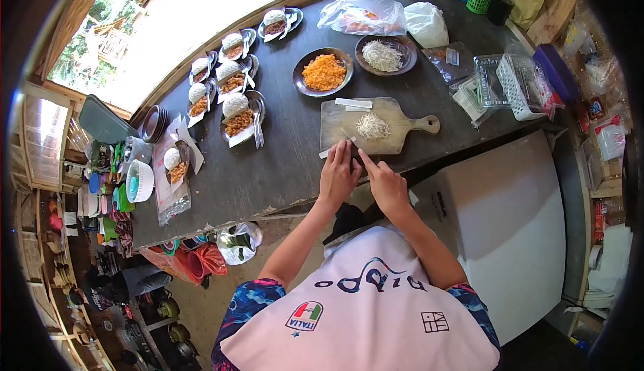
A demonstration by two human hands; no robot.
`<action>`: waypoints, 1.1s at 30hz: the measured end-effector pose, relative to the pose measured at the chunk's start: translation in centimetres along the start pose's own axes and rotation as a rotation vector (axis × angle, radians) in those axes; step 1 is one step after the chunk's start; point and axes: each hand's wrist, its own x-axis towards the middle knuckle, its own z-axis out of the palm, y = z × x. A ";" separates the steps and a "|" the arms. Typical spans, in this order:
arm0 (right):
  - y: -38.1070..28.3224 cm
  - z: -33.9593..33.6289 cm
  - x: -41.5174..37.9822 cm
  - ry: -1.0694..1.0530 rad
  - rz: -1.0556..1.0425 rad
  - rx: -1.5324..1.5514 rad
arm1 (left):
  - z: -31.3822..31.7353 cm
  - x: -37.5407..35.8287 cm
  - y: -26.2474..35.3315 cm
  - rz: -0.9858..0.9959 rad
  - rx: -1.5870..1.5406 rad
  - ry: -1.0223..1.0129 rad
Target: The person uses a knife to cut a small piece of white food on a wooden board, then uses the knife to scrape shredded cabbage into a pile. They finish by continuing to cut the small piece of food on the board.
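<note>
A wooden cutting board with a handle lies near the table's front edge. On it are a small heap of thin white shreds and pale white strips at its far side. My left hand is at the board's near left corner, fingertips bent down together on a white strip whose end sticks out to the left. Close beside it, my right hand has its index finger stretched toward the left fingertips and its other fingers curled. Whatever the right hand grips is hidden beneath it.
Beyond the board stand a bowl of orange shreds and a bowl of white shreds. Plastic bags lie behind them. Several plates of rice with spoons line the left. A white basket and clear containers are at right.
</note>
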 end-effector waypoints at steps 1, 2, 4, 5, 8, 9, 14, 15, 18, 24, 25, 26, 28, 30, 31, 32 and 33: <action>0.0 0.0 -0.1 -0.006 0.002 -0.003 | 0.0 0.0 -0.1 0.011 0.015 0.001; 0.1 0.0 -0.4 -0.010 0.003 -0.006 | 0.1 -0.1 -0.2 0.023 0.030 0.003; 0.1 0.1 -0.7 -0.020 0.012 -0.017 | 0.4 -0.2 -0.4 0.025 0.045 -0.006; 0.1 0.1 -0.9 -0.027 0.020 -0.027 | 0.6 -0.3 -0.6 0.026 0.052 -0.010; 0.2 0.0 -0.6 -0.022 0.013 -0.024 | 0.5 -0.4 -0.2 -0.001 0.019 -0.012; 0.1 0.0 -0.3 -0.011 0.000 -0.014 | 0.6 -0.4 -0.2 -0.008 -0.001 -0.009; -0.1 0.2 -0.8 -0.002 0.006 -0.025 | 0.2 -0.2 -0.1 0.012 0.014 0.012; 0.1 0.4 -1.1 0.002 0.016 -0.032 | 0.2 -0.1 -0.1 0.004 0.012 0.011; 0.4 0.9 -0.6 0.044 0.004 -0.016 | 0.5 -0.3 0.0 -0.020 -0.010 0.005; -0.4 -0.1 -0.8 -0.031 0.032 -0.015 | 0.0 -0.2 -0.2 0.015 0.015 0.023; -0.3 0.1 -0.8 -0.018 0.030 -0.006 | 0.1 -0.2 -0.2 0.005 0.003 0.019; -0.1 0.4 -0.9 -0.008 0.029 0.000 | 0.3 -0.4 -0.2 -0.006 -0.011 0.015; 0.1 0.6 -0.8 0.005 0.019 0.000 | 0.2 -0.2 0.0 -0.013 -0.001 -0.016; 0.1 0.5 0.0 0.013 -0.003 -0.005 | -0.1 -0.2 0.1 -0.023 0.000 -0.037; 0.0 0.5 -0.2 0.015 -0.003 -0.001 | -0.1 -0.3 0.1 -0.013 0.012 -0.032; -0.1 0.5 -0.5 0.019 -0.003 0.006 | 0.0 -0.4 0.0 -0.001 0.026 -0.027; -0.2 0.4 -0.7 0.025 -0.003 0.012 | 0.0 -0.3 -0.2 0.012 0.039 -0.022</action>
